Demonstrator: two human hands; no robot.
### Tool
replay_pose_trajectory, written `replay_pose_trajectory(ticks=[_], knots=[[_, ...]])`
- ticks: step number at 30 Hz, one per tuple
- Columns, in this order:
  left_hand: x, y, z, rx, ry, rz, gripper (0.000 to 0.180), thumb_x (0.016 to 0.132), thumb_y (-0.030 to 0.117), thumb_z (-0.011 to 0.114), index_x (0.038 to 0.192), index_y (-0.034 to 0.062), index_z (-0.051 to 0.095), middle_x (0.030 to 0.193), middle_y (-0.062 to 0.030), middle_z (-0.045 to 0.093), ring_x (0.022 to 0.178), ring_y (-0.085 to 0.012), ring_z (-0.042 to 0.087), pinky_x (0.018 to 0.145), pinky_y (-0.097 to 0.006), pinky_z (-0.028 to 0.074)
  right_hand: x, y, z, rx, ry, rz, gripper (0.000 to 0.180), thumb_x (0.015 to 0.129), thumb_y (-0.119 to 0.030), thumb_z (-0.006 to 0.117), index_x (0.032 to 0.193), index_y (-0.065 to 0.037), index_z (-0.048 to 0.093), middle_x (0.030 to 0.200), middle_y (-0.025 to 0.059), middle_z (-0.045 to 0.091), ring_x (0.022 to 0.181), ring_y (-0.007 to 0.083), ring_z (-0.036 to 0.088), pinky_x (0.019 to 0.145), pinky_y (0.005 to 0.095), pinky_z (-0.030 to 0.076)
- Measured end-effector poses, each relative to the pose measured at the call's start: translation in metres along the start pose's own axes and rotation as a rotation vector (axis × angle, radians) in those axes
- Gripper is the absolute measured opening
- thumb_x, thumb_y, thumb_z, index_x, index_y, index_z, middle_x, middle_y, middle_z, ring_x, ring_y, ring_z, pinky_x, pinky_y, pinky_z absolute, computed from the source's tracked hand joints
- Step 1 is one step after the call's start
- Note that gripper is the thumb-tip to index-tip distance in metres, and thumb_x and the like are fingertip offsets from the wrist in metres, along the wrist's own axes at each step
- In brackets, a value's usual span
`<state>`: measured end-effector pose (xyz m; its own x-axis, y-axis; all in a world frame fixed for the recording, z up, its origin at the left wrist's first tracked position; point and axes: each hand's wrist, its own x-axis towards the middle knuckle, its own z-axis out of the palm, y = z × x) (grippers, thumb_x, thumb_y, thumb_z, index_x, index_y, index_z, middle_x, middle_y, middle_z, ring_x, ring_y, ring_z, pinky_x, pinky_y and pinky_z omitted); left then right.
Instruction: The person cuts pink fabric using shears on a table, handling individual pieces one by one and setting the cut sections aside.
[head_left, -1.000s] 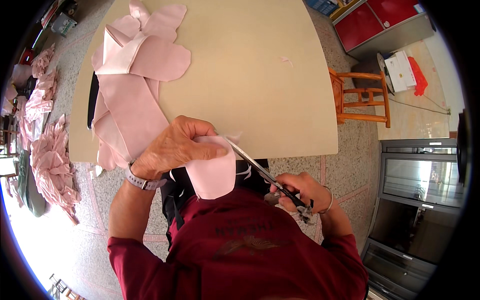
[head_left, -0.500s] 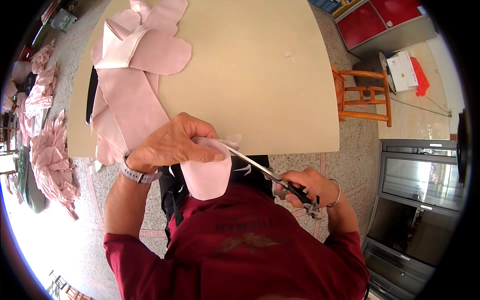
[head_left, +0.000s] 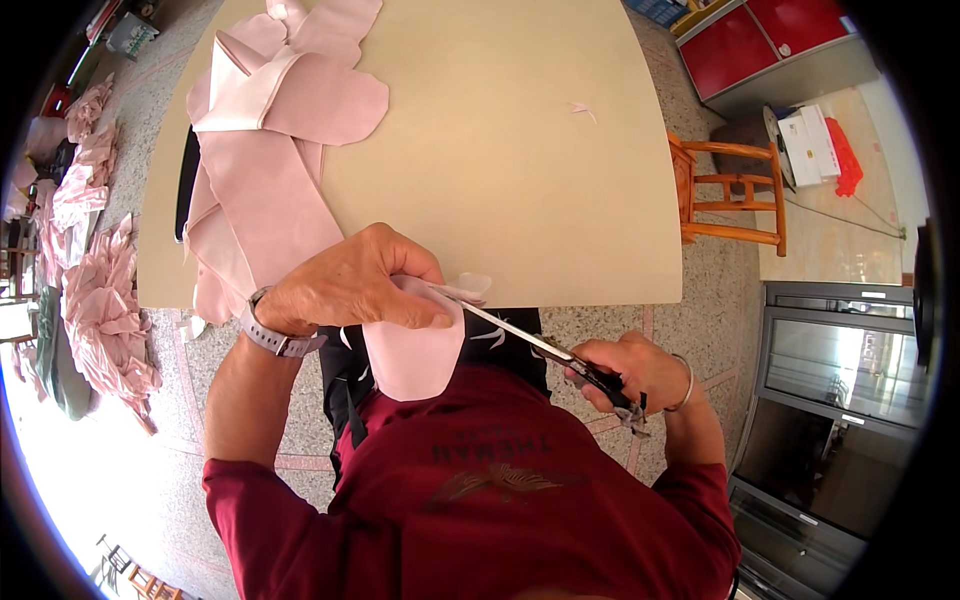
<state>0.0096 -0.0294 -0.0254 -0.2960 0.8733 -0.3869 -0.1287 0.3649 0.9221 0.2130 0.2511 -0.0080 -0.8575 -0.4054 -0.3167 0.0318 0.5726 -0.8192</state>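
Observation:
My left hand (head_left: pixel 375 278) pinches a pale pink fabric piece (head_left: pixel 415 355) between thumb and fingers at the table's near edge. The piece hangs down toward my lap, its lower end rounded. My right hand (head_left: pixel 632 372) is closed round the dark, wrapped handles of a pair of scissors (head_left: pixel 515 334). Their long silver blades point up and left, with the tips at the fabric's upper edge beside my left thumb. A small flap of pink fabric (head_left: pixel 474 286) sticks out past the blade tips. Whether the blades are fully closed is hard to make out.
More pink fabric pieces (head_left: pixel 265 190) lie in a strip along the left of the beige table (head_left: pixel 500 180). A small pink scrap (head_left: pixel 582 110) rests on its right half. A wooden chair (head_left: pixel 735 190) stands right of the table. Heaps of pink fabric (head_left: pixel 105 310) lie on the left.
My right hand and the scissors have shifted slightly to the right, and the blades look closer together. The flap at the blade tips stands out a little more. My left hand keeps its hold.

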Motion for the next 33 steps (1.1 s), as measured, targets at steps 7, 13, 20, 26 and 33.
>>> replay_pose_trajectory(ticks=[7, 13, 20, 26, 33], knots=[[0.000, -0.001, 0.001, 0.006, 0.013, 0.014, 0.022, 0.076, 0.018, 0.082, 0.082, -0.0001, 0.071, 0.066, 0.0077, 0.057, 0.060, -0.0004, 0.045, 0.050, -0.021, 0.033, -0.002, 0.002, 0.005, -0.046, 0.008, -0.034, 0.017, 0.082, -0.011, 0.069, 0.095, -0.004, 0.059, 0.054, 0.0041, 0.051, 0.043, 0.0159, 0.049, 0.043, 0.0305, 0.038], [0.001, -0.001, 0.000, -0.023, -0.020, 0.033, 0.023, 0.075, 0.018, 0.083, 0.082, -0.0006, 0.071, 0.065, 0.0069, 0.057, 0.059, -0.0010, 0.045, 0.050, -0.021, 0.033, -0.001, 0.001, 0.005, 0.069, -0.018, 0.016, 0.020, 0.084, -0.016, 0.069, 0.097, -0.004, 0.059, 0.055, 0.0052, 0.052, 0.045, 0.0178, 0.051, 0.045, 0.0315, 0.039], [0.007, 0.001, 0.001, 0.053, -0.039, 0.012, 0.023, 0.075, 0.019, 0.082, 0.080, -0.0007, 0.071, 0.064, 0.0067, 0.056, 0.059, -0.0015, 0.045, 0.050, -0.022, 0.033, 0.001, 0.001, 0.003, 0.059, -0.016, 0.021, 0.027, 0.084, -0.023, 0.069, 0.099, -0.003, 0.059, 0.059, 0.0102, 0.053, 0.046, 0.0235, 0.052, 0.048, 0.0348, 0.042], [0.006, -0.018, -0.006, 0.208, -0.016, 0.178, 0.029, 0.077, 0.029, 0.079, 0.079, 0.0011, 0.070, 0.059, 0.0019, 0.054, 0.056, -0.0059, 0.045, 0.049, -0.027, 0.035, 0.014, -0.004, 0.004, 0.059, -0.061, 0.108, 0.021, 0.082, -0.018, 0.067, 0.096, -0.004, 0.059, 0.062, 0.0103, 0.055, 0.050, 0.0237, 0.055, 0.050, 0.0344, 0.044], [0.009, -0.004, 0.020, 0.072, -0.019, 0.251, 0.032, 0.074, 0.027, 0.076, 0.081, -0.0026, 0.069, 0.068, -0.0061, 0.065, 0.064, -0.0128, 0.061, 0.056, -0.029, 0.048, -0.025, -0.008, 0.020, -0.066, 0.058, 0.129, 0.020, 0.075, -0.014, 0.068, 0.090, -0.003, 0.063, 0.060, 0.0036, 0.056, 0.051, 0.0093, 0.052, 0.049, 0.0261, 0.042]])
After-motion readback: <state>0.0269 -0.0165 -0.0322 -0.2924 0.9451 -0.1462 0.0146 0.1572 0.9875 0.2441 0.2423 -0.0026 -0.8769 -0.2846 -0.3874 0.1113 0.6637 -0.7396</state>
